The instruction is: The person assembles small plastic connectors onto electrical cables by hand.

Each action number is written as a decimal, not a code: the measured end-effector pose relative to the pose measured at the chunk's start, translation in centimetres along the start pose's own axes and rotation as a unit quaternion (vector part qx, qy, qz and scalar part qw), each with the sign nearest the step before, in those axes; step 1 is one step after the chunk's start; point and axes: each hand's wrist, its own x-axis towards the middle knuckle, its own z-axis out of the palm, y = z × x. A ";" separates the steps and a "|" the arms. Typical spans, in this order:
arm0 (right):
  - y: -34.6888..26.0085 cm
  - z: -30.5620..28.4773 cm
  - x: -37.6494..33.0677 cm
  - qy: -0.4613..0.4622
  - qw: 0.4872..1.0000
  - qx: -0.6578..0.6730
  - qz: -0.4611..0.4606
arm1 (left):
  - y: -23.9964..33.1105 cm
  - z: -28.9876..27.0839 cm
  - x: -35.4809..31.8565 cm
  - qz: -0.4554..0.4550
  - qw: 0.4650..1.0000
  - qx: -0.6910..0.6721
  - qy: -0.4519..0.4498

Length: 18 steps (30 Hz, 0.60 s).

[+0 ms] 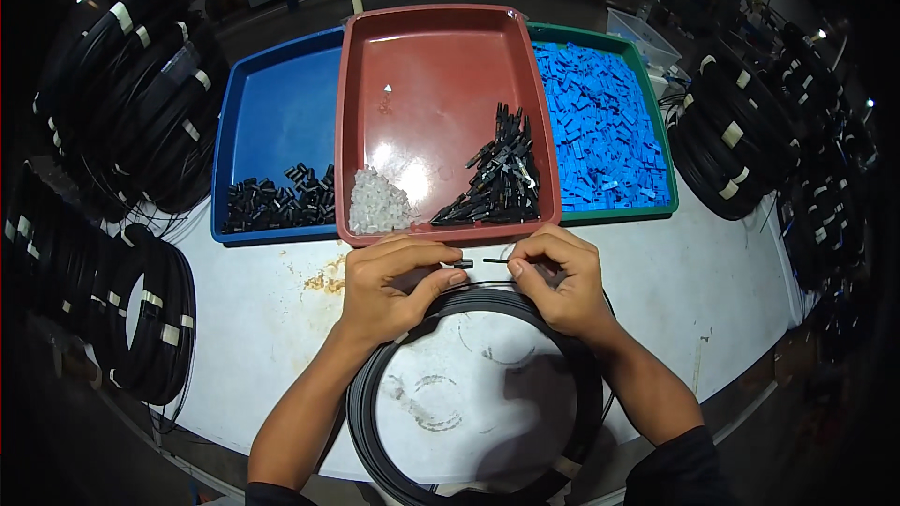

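My left hand (386,289) pinches a small black cylindrical sleeve (463,264) between thumb and fingertips. Facing it, my right hand (564,283) grips a black cable end (494,260) that points left toward the sleeve. A narrow gap separates the two parts. Below my hands lies a large coil of black cable (364,412), flat on the white table (712,290). Both forearms reach over the coil's sides.
Beyond my hands stands a red tray (431,66) with white pieces (378,203) and black connectors (502,173). A blue tray (281,112) holds black sleeves (281,199); a green tray (673,189) holds blue pieces (605,131). Cable coils (164,333) flank the table.
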 end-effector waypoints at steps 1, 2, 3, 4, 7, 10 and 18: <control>-0.1 -0.2 0.0 0.000 1.000 -0.001 0.002 | 0.2 0.0 0.1 -0.006 1.000 0.000 0.004; -0.1 -0.3 0.0 -0.005 1.000 -0.001 0.005 | 0.3 0.1 0.1 -0.007 1.000 -0.002 0.004; -0.1 -0.4 -0.1 -0.011 1.000 0.000 0.008 | 0.4 0.1 0.1 -0.014 1.000 -0.004 -0.004; -0.1 -0.3 0.0 -0.012 1.000 0.002 0.008 | 0.5 0.0 0.0 -0.021 1.000 -0.002 -0.010; -0.2 -0.2 0.0 -0.012 1.000 0.001 -0.024 | 0.3 0.1 0.0 -0.013 1.000 0.000 -0.006; -0.5 -0.3 0.0 -0.024 0.999 -0.023 -0.040 | 0.4 0.3 0.1 -0.011 1.000 -0.007 -0.004; -0.8 0.2 0.2 -0.022 0.996 -0.051 -0.075 | 0.3 -0.1 -0.2 -0.016 1.000 0.004 -0.020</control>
